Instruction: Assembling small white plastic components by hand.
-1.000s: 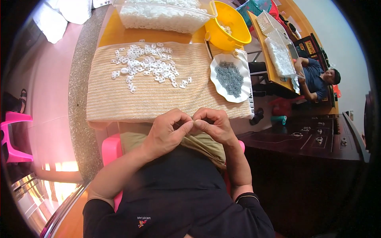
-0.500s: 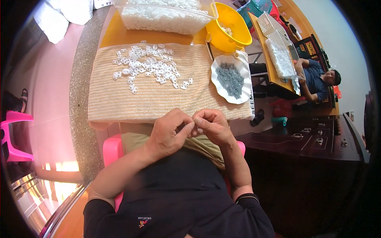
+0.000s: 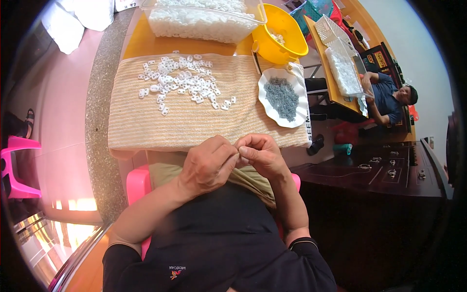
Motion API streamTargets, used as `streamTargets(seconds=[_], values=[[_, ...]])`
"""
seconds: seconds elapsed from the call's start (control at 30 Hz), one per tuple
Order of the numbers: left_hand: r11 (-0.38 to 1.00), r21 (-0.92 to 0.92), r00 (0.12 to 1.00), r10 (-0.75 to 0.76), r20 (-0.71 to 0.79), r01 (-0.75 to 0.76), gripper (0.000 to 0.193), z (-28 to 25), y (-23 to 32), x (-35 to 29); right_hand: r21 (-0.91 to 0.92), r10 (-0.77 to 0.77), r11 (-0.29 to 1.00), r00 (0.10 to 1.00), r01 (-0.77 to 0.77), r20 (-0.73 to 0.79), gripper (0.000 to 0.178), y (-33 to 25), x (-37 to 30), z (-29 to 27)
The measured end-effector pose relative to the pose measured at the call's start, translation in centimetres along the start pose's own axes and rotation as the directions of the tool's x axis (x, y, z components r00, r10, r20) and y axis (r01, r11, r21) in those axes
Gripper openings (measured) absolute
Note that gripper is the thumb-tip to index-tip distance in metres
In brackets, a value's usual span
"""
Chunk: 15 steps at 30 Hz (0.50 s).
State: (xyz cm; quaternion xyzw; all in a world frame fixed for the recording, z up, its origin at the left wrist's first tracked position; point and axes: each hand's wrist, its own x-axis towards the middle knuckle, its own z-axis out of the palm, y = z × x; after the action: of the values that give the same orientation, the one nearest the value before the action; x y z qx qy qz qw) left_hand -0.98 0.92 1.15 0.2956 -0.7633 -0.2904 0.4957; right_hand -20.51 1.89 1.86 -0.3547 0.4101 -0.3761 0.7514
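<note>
My left hand [image 3: 209, 163] and my right hand [image 3: 261, 155] meet fingertip to fingertip just in front of the table's near edge. Both are closed in a pinch, and whatever is between the fingers is too small and covered to make out. Beyond them, on a striped beige towel [image 3: 194, 129], lies a loose spread of small white plastic pieces [image 3: 182, 78] with holes in them. To the right, a white scalloped dish [image 3: 278, 120] holds a heap of small grey pieces [image 3: 282, 99], which look like tiny pins or screws.
A clear plastic bin [image 3: 204, 29] full of white pieces stands at the back, beside a yellow basin [image 3: 287, 51]. At right, a person [image 3: 386, 97] works at another table with a white-filled bin [image 3: 343, 70]. A pink stool [image 3: 22, 165] is at far left; dark furniture [image 3: 379, 180] stands right.
My left hand has turned slightly, its fingers now folded closer over the pinch. My right hand has hardly moved, and the pieces on the towel lie as before.
</note>
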Motion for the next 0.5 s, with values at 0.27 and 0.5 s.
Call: streamTargets(seconds=[0.27, 0.5], values=[[0.984, -0.116, 0.99, -0.137, 0.018, 0.138, 0.007, -0.2, 0.2, -0.1, 0.069, -0.052, 0.996, 0.999, 0.052, -0.001, 0.012, 0.1, -0.1, -0.1], [0.87, -0.301, 0.92, -0.373, 0.118, 0.391, 0.005, -0.7, 0.2, 0.0, -0.221, -0.139, 0.968, 0.987, 0.119, -0.075, 0.011, -1.2, -0.4, -0.1]])
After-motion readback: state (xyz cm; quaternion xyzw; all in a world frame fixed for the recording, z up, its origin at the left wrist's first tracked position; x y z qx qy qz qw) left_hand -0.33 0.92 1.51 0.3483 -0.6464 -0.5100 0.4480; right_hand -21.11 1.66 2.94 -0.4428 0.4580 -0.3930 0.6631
